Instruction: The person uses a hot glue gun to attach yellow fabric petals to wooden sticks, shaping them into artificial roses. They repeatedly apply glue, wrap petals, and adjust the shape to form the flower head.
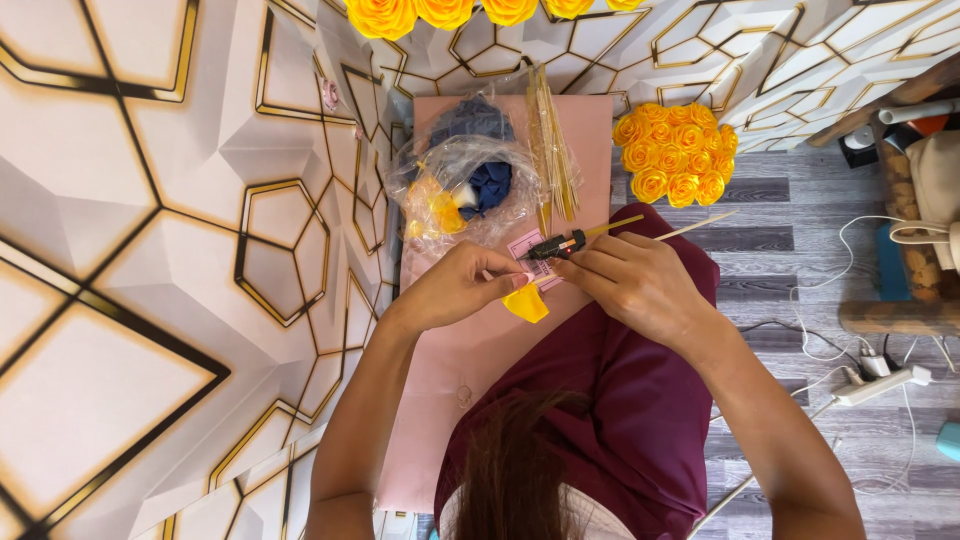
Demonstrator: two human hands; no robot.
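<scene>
Head view: person seated on the floor (800, 260), pink board (470, 340) across the lap. Left hand (462, 285) is closed, pinching a small yellow ribbon piece (526, 303) between fingertips; the piece hangs just below the fingers, over the board. Right hand (625, 275) is closed around a thin wooden stick (690, 226), whose near end meets the ribbon; the far end points up-right. A glue gun (565, 242) lies just above both hands, touching neither as far as I can tell. Done so far, judging by layout: a dome of finished yellow roses (675, 152) sits beyond the board, more yellow roses (480, 12) at the top edge. Left: the ribbon in hand is not yet a rose; spare sticks (553, 140) and a plastic bag of blue and yellow ribbon (465, 185) remain unused.
</scene>
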